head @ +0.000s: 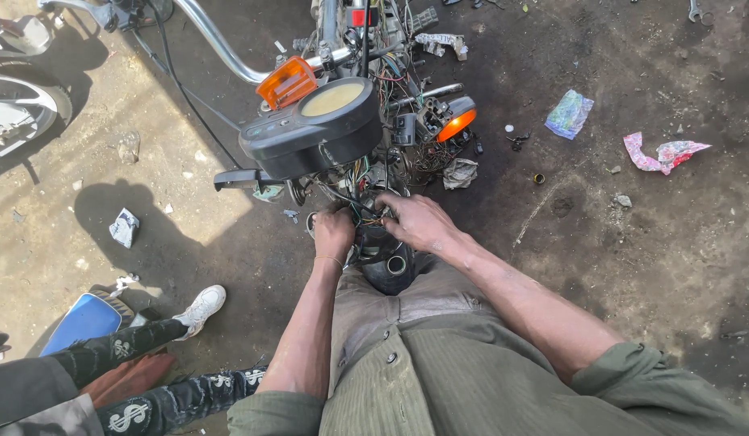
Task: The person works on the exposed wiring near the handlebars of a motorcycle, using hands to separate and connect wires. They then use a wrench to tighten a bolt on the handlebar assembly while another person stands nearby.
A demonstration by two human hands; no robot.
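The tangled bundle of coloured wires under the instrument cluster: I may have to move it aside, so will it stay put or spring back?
The tangled bundle of coloured wires looks thin and loose, so probably floppy and light. Its strands loop between parts, so it likely snags.

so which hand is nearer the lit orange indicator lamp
Right. The right hand sits just below the orange indicator lamp; the left hand is further left, under the instrument cluster.
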